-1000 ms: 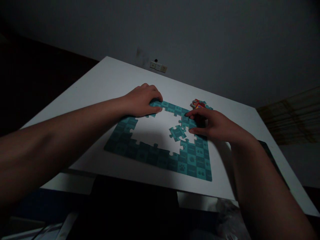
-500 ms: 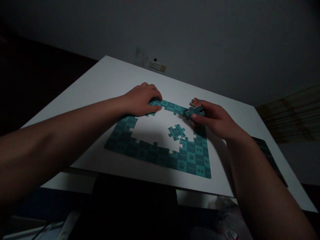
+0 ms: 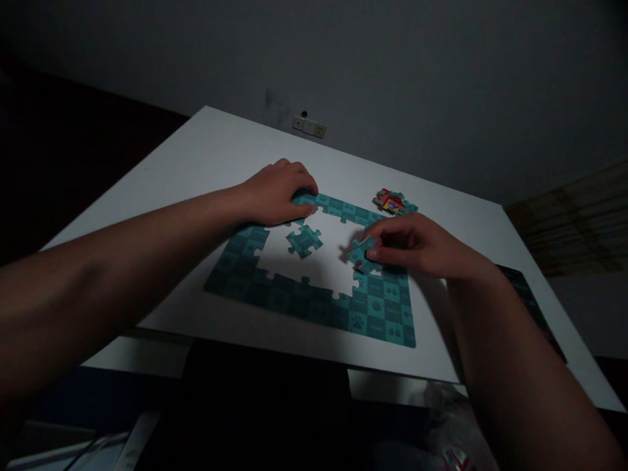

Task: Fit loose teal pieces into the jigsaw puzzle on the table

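A teal checkered jigsaw puzzle lies on the white table, its border joined around an open middle. My left hand rests on its far left edge, thumb and fingers apart, holding nothing. Between thumb and fingers, my right hand pinches a teal puzzle piece over the right side of the gap. Part of that piece is hidden by the fingertips. Another teal loose piece lies inside the gap, close to my left thumb and apart from the border.
Beyond my right hand sits a small pile of colourful puzzle pieces. A dark flat object lies on the table at the right, partly behind my forearm. Wall sockets are behind the table.
My right hand has come nearer and slightly left with a puzzle piece, uncovering the colourful pile. The loose piece in the gap now lies farther left. My left hand has stayed put.
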`<action>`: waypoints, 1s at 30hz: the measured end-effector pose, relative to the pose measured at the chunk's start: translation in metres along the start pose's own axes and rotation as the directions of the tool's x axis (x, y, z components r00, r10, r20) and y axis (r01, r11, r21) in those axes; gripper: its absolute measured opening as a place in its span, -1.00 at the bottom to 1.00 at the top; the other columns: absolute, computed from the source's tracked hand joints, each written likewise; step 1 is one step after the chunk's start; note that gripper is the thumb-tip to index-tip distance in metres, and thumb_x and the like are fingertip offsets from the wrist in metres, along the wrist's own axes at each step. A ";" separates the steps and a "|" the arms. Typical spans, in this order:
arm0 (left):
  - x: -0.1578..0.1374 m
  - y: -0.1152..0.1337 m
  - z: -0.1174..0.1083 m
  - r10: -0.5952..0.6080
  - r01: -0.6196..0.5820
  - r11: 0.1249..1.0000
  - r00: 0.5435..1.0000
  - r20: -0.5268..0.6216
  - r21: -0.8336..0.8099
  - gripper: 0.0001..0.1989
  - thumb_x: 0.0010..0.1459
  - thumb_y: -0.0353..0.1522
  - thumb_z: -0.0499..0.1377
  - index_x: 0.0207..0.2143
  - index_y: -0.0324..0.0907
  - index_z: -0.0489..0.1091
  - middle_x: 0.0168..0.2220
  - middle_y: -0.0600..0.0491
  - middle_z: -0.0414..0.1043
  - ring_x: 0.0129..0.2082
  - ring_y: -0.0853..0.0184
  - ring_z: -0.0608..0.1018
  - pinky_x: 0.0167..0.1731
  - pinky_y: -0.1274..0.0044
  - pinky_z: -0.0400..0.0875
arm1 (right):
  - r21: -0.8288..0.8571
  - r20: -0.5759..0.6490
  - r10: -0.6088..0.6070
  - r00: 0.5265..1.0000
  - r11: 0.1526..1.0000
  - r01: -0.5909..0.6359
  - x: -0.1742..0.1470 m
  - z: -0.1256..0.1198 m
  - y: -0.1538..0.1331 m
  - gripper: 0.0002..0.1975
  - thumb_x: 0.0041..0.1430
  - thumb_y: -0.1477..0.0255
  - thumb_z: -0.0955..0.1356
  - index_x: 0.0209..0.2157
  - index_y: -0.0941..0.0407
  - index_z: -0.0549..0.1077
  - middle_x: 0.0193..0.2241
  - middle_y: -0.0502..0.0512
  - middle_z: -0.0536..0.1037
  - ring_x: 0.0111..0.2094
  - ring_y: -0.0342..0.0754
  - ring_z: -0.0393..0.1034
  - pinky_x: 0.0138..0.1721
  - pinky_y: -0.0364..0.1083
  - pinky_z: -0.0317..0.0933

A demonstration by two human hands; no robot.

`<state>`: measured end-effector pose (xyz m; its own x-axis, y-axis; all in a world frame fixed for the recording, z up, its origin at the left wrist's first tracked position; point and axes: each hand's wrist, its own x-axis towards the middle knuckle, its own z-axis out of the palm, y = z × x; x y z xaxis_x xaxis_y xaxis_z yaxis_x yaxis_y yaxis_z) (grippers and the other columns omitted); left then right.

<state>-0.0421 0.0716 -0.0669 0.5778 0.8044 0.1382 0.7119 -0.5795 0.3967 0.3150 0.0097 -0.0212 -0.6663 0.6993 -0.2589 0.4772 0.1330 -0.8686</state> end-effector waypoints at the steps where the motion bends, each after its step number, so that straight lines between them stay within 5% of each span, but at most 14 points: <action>1: 0.000 0.000 0.000 0.001 -0.001 1.000 1.000 0.000 0.001 -0.37 0.47 0.04 0.33 0.41 0.00 0.82 0.44 -0.19 0.74 0.45 -0.31 0.64 0.55 -0.07 0.49 | -0.001 -0.004 0.022 1.000 1.000 -0.022 -0.002 -0.002 0.002 -0.59 0.44 -0.02 0.75 0.00 0.00 0.83 -0.34 0.05 0.75 -0.32 0.06 0.57 -0.31 -0.01 0.46; 7: 0.000 -0.001 0.000 0.001 -0.001 1.000 1.000 0.004 0.003 -0.37 0.49 0.04 0.32 0.42 -0.01 0.81 0.45 -0.19 0.73 0.45 -0.30 0.63 0.56 -0.08 0.46 | -0.097 -0.049 0.110 0.993 0.989 -0.114 -0.005 -0.007 0.004 -0.58 0.38 0.05 0.77 0.09 -0.01 0.90 -0.34 0.09 0.76 -0.35 0.08 0.55 -0.32 0.01 0.44; 30: -0.001 -0.001 -0.001 -0.002 0.002 1.000 1.000 0.010 0.011 -0.37 0.50 0.04 0.31 0.44 0.02 0.79 0.44 -0.16 0.71 0.46 -0.28 0.61 0.54 -0.06 0.47 | -0.256 -0.069 -0.003 0.998 0.966 -0.015 -0.005 -0.010 0.005 -0.65 0.55 0.06 0.66 0.16 -0.04 0.90 -0.25 0.12 0.73 -0.24 0.15 0.59 -0.19 0.10 0.51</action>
<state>-0.0433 0.0716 -0.0666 0.5801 0.8043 0.1284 0.7175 -0.5793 0.3868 0.3265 0.0141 -0.0204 -0.6262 0.7460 -0.2268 0.6184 0.2980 -0.7272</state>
